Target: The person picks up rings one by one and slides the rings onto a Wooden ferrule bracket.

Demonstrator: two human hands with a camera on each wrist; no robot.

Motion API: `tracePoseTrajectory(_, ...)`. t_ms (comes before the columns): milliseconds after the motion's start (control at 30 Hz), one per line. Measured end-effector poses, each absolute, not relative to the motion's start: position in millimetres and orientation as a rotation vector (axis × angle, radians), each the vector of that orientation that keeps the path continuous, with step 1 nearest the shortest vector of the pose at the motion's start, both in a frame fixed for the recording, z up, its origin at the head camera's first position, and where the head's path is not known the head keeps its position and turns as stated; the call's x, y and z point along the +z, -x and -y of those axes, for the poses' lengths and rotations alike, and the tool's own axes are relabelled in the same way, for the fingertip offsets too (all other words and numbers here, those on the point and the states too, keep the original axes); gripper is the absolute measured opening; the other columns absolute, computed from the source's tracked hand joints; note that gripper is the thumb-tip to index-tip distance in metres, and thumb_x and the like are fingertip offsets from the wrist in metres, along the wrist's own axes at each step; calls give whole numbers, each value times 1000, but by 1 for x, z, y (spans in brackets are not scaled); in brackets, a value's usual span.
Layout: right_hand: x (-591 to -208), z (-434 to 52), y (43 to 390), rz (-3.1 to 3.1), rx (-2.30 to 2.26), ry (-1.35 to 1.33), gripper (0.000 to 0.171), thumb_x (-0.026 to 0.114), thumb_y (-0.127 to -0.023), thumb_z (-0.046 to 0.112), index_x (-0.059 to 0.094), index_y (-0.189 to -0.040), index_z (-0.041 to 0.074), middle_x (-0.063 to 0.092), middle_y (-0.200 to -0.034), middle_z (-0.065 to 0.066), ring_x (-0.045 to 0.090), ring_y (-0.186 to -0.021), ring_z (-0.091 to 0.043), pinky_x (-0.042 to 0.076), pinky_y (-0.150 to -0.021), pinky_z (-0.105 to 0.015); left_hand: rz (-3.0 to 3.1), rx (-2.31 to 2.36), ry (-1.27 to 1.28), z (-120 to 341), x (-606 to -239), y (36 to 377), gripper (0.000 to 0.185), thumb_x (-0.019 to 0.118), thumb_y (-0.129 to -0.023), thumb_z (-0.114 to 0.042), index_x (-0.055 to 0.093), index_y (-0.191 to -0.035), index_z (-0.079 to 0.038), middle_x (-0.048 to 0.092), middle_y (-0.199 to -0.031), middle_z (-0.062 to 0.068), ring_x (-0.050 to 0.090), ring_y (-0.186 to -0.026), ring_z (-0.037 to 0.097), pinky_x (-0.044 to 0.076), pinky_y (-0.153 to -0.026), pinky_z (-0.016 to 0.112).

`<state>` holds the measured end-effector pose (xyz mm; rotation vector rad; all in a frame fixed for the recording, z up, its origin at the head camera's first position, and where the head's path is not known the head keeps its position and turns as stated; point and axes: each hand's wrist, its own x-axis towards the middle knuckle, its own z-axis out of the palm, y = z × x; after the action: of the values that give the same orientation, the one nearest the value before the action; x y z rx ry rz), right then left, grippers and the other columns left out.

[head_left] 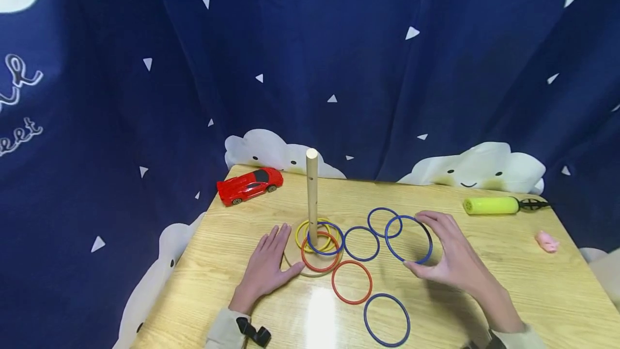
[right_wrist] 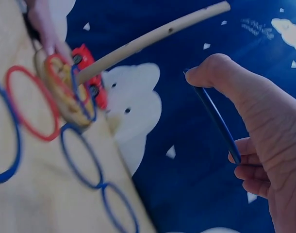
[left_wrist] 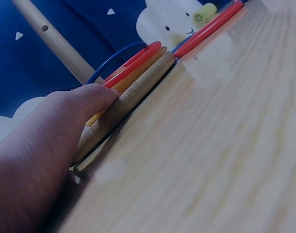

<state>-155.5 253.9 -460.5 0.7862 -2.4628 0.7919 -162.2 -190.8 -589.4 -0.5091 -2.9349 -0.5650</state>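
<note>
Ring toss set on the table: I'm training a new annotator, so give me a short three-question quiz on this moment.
1. True or false: the right hand holds a blue ring.
2. Which ring colours sit round the wooden peg? A) red, yellow, blue B) green, red
3. Fill in: the left hand rests beside the round wooden ____.

Key: 1 true; 2 A; 3 base.
</note>
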Motion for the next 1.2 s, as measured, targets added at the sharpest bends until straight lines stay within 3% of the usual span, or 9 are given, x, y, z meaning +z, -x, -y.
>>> tracePoseTrajectory(267,-421,-225,190,2359,797,-961,98,97,-57,40,60,-140,3,59,-140,-11,51,-128,-30,29,-113,-19,2940,-565,499,191,-591,162,104,48,-93,-80,19,-169,-16,23,-174,2,16,-161,24,19,-129,50)
tracePoseTrajectory(533,-375,-199,214,2264,820,-1062,97,94,-60,45,61,-140,2,60,-140,-12,52,-125,-31,38,-103,-34,2936,-558,507,190,-590,163,103,48,-93,-80,20,-169,-15,24,-173,3,16,-161,24,19,-129,50)
tracePoseTrajectory(767,-343,-175,230,2148,844,-1130,93,85,-69,59,63,-136,-2,61,-137,-15,52,-125,-33,37,-107,-41,2940,-552,505,191,-590,163,103,48,-93,-79,20,-169,-15,24,-173,3,16,-161,25,19,-129,50)
tracePoseTrajectory(1200,-298,-131,244,2018,811,-1211,94,89,-63,54,65,-133,-3,63,-135,-14,54,-123,-32,40,-105,-46,2967,-546,493,191,-589,163,104,47,-93,-81,18,-169,-16,21,-174,0,14,-161,23,18,-129,49)
